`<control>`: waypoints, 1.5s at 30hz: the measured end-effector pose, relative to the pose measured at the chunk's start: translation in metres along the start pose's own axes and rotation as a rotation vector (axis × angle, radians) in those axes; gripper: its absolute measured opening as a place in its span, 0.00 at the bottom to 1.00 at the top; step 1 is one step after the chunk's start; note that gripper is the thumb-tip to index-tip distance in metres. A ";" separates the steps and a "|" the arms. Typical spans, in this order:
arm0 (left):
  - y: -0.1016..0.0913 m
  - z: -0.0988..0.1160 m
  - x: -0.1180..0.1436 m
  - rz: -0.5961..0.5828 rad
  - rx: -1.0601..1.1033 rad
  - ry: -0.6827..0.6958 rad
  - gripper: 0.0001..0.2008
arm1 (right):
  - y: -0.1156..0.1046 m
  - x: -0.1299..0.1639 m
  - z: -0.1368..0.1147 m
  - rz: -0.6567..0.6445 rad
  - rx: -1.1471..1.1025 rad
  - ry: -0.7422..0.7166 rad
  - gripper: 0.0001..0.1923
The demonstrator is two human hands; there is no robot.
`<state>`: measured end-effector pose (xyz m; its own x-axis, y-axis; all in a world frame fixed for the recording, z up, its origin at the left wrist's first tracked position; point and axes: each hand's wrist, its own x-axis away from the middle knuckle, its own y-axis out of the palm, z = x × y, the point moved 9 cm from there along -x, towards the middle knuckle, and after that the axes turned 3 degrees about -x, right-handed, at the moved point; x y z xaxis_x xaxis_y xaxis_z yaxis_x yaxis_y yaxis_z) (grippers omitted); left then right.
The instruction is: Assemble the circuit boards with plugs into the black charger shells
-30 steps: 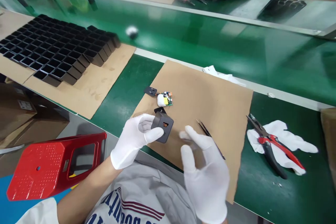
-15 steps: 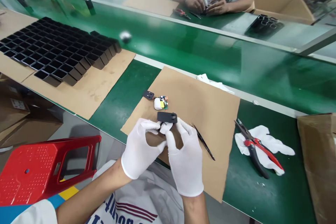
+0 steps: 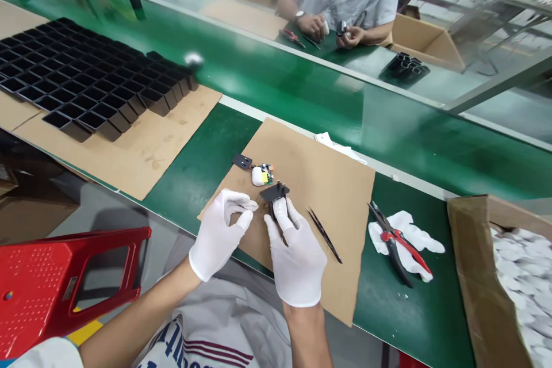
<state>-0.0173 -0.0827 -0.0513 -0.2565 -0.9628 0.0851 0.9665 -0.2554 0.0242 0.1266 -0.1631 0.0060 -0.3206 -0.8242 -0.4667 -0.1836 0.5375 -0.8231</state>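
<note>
Little can be read; the only lettering stands on the person's grey shirt (image 3: pixel 215 336) at the bottom edge of the view, where dark blue capitals run upside down beside red and blue stripes; the letters are cut off and folded, so no whole word can be made out; a small pale label sits on the red stool (image 3: pixel 69 287), too small to read; nothing else in view bears legible text.
</note>
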 end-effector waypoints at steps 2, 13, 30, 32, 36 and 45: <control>-0.001 -0.002 0.000 0.010 0.004 -0.006 0.09 | -0.010 0.001 -0.002 0.000 0.047 -0.012 0.18; -0.010 0.000 0.001 0.086 0.034 -0.035 0.10 | 0.014 0.024 0.014 -0.128 -0.061 0.102 0.20; -0.011 0.000 0.003 0.080 0.014 -0.033 0.09 | -0.002 0.018 0.006 -0.030 -0.092 0.020 0.18; -0.011 -0.001 0.004 0.083 0.011 -0.035 0.09 | -0.012 0.015 0.005 -0.011 -0.083 0.011 0.18; -0.011 -0.002 0.003 0.080 0.012 -0.042 0.07 | -0.036 0.012 0.004 0.121 -0.023 0.030 0.15; -0.010 -0.003 0.004 0.077 0.012 -0.043 0.07 | -0.007 0.031 0.047 0.095 -0.607 0.589 0.21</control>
<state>-0.0282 -0.0841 -0.0538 -0.1815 -0.9748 0.1300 0.9834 -0.1795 0.0276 0.1616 -0.2004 -0.0182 -0.7601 -0.6341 -0.1420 -0.5441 0.7406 -0.3942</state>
